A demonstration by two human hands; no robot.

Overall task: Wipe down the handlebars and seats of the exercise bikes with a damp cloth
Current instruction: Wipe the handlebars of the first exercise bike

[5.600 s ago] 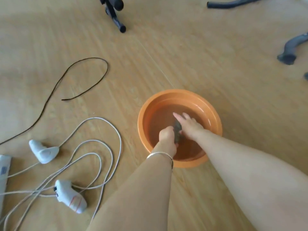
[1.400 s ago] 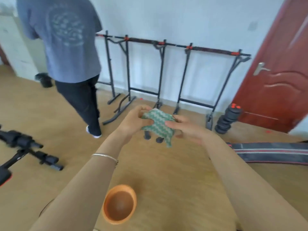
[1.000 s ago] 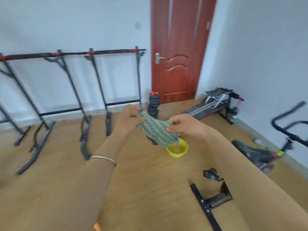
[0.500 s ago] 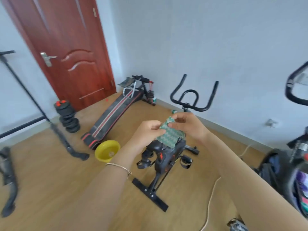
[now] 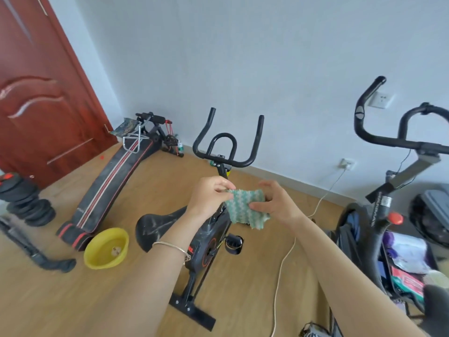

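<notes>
Left grip [image 5: 208, 199] pinches top-left edge of cloth [image 5: 244, 210]; right grip [image 5: 275, 203] pinches its right side. Cloth stretched between them in air, above bike [image 5: 209, 246], below handlebars [image 5: 228, 144] in view. Seat [image 5: 155, 227] under left wrist. Yellow bowl [image 5: 107, 249] on floor, near seat.

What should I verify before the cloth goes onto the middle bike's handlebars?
1. Grip on the cloth: ok, left hand and right hand both pinch its upper edge.
2. Dampness of the cloth: cannot tell.
3. Access to the handlebars: ok, nothing hangs on them.
4. State of the seat: not ok, pale smears show.
5. Footing: not ok, a white cable lies on the floor beside the bike.
</notes>
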